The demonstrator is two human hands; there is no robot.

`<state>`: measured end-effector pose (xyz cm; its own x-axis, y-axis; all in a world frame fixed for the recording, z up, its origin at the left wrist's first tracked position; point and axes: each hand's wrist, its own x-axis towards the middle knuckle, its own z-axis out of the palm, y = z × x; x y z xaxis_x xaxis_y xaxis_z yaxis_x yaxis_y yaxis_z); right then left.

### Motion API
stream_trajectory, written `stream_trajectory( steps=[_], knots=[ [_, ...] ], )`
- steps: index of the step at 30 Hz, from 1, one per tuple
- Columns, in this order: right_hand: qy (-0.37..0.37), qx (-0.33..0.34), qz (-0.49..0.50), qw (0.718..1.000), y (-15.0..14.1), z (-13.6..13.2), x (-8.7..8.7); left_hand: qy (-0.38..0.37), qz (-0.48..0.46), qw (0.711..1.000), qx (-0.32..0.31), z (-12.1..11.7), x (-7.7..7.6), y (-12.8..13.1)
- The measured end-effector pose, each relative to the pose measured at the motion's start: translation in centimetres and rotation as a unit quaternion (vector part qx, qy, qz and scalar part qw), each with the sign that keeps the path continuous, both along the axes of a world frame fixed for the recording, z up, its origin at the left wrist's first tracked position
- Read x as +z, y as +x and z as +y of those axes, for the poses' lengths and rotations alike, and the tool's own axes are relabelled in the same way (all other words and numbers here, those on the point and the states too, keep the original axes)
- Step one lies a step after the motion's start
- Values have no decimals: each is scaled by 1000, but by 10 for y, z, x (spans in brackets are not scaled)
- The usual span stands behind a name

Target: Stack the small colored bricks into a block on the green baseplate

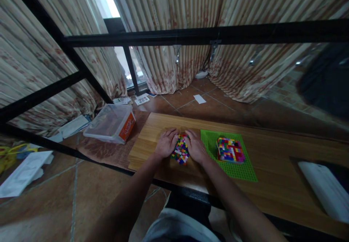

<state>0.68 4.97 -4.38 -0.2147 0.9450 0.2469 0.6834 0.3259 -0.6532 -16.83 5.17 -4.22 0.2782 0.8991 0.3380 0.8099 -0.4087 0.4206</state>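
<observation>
- Pile of small multicolored bricks [180, 150] seen on wooden bench [275, 162], just below center of the frame.
- Pile flanked by both hands: right hand [166, 143] on its left side, left hand [195, 147] on its right side, fingers of both angled inward at its upper edge.
- Grip, both hands: pile edges cupped; whether any brick is pinched cannot be told.
- Green studded baseplate [248, 173] laid on bench, right of left hand; block of multicolored bricks [231, 150] set on it.
- Clear plastic box with orange label [110, 122] placed left of the bench's wooden top.
- White object [324, 187] seen at lower right, identity unclear.
- White paper [200, 99] seen on tiled floor [174, 102], upper middle.
</observation>
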Motion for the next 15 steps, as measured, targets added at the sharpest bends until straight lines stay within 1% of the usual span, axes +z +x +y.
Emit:
stream_trajectory(
  steps=[3,6,11,15],
  knots=[
    [4,40,2,999,-8,1,-11,-14,-9,1000,-21,-1,1,5],
    [15,50,11,999,-9,-5,-14,-27,-37,998,-38,-3,3,13],
    [27,53,44,997,-1,-19,-9,-35,-92,993,-66,-11,3,23],
    [17,40,57,997,9,-33,-1,-46,-134,988,-58,-21,0,30]
  ],
)
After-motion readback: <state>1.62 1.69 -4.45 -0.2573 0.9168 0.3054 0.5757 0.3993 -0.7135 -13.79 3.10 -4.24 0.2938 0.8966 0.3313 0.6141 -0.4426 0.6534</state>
